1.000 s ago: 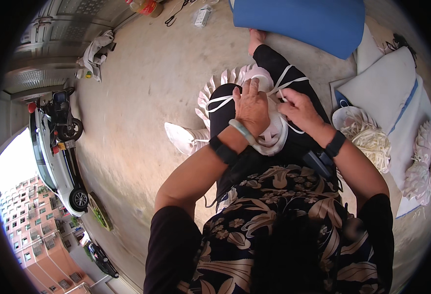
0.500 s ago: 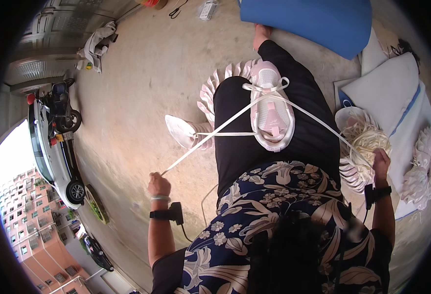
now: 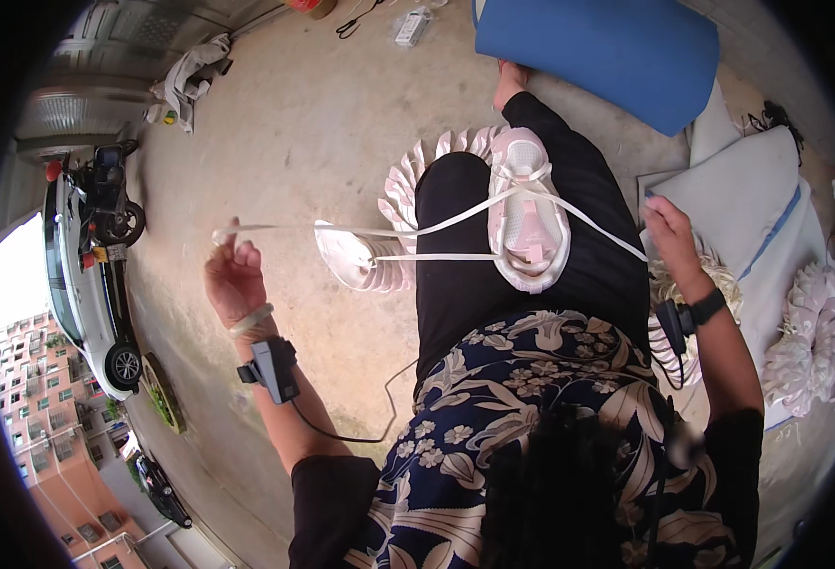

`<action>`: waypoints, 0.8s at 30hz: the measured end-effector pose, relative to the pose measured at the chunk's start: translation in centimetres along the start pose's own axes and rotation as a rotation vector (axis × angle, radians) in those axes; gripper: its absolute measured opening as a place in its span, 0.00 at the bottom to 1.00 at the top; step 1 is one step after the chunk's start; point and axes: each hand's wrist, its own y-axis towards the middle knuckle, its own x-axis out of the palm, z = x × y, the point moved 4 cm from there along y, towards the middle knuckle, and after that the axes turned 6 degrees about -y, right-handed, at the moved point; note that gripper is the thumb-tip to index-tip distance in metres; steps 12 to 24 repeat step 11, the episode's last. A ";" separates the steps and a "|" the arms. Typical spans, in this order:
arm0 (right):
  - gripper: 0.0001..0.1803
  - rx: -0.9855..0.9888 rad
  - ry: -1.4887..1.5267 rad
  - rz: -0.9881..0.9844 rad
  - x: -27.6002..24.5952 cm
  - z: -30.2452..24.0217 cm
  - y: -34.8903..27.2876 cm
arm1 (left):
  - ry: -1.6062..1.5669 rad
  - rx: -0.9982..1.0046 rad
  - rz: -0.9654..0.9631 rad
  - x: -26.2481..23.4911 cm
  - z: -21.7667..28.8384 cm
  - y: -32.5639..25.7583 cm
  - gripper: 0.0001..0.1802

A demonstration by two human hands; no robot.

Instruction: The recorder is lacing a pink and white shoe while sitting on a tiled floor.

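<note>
A pink and white sneaker upper (image 3: 529,223) lies across my black-trousered legs, its toe pointing away from me. White shoelace (image 3: 455,220) crosses its front; the small loops at the crossing are no longer seen standing out. My left hand (image 3: 235,277), raised out to the left, is closed on one lace end, which runs slightly slack to the sneaker. My right hand (image 3: 671,232) hovers right of my leg with fingers stretched out. Below its fingertips, the other lace end (image 3: 626,245) lies loose over my thigh. Another strand leads from the sneaker to a row of matching uppers (image 3: 353,261).
The nested row of uppers curves round my left knee on the concrete floor (image 3: 275,142). At right are a bundle of pale laces (image 3: 721,284), white sheets (image 3: 749,180) and more uppers (image 3: 806,332). A blue roll (image 3: 597,52) lies ahead, scissors (image 3: 356,21) beyond.
My left hand has moved outward and farther forward with its lace end. My right hand has let go of its lace and moved forward and inward. The lace loops have drawn down.
</note>
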 end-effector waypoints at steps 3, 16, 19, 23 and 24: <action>0.07 0.093 0.069 -0.134 3.5 -5.4 2.3 | -0.402 0.075 -0.167 5.3 2.1 -0.1 0.13; 0.08 -0.036 0.315 -0.325 9.1 -11.2 2.6 | -0.385 0.011 -0.486 10.8 3.3 -2.2 0.11; 0.08 -0.036 0.315 -0.325 9.1 -11.2 2.6 | -0.385 0.011 -0.486 10.8 3.3 -2.2 0.11; 0.08 -0.036 0.315 -0.325 9.1 -11.2 2.6 | -0.385 0.011 -0.486 10.8 3.3 -2.2 0.11; 0.08 -0.036 0.315 -0.325 9.1 -11.2 2.6 | -0.385 0.011 -0.486 10.8 3.3 -2.2 0.11</action>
